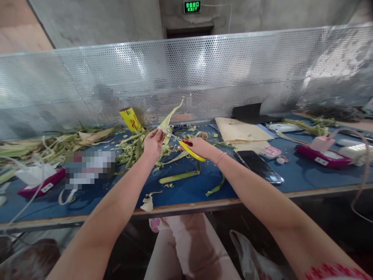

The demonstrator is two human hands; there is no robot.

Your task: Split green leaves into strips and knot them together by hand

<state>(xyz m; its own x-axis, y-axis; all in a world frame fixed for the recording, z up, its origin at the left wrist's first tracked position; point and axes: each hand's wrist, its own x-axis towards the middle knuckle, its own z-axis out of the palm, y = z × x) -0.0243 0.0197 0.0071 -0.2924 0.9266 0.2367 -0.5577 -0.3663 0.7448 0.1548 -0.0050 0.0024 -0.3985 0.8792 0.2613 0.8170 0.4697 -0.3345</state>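
Observation:
My left hand (155, 140) pinches the lower end of a pale green corn husk leaf (169, 118), whose thin tip points up and to the right. In my right hand (196, 147) is a pair of scissors (192, 152) with yellow and red handles. Its metal blades reach left to the husk, close to my left fingers. Whether the blades are cutting into the leaf I cannot tell. Below both hands, a green stalk piece (179, 177) lies on the blue table (175, 194). A heap of husk scraps (131, 151) spreads beside my left hand.
A yellow box (131, 119) leans near the perforated metal screen (186, 77). At right lie a black phone (258, 166), brown paper (241, 130), a pink case (270, 152) and a magenta device (323, 156) with cables. Another magenta device (42, 186) sits left. Dry husks (75, 142) line the back left.

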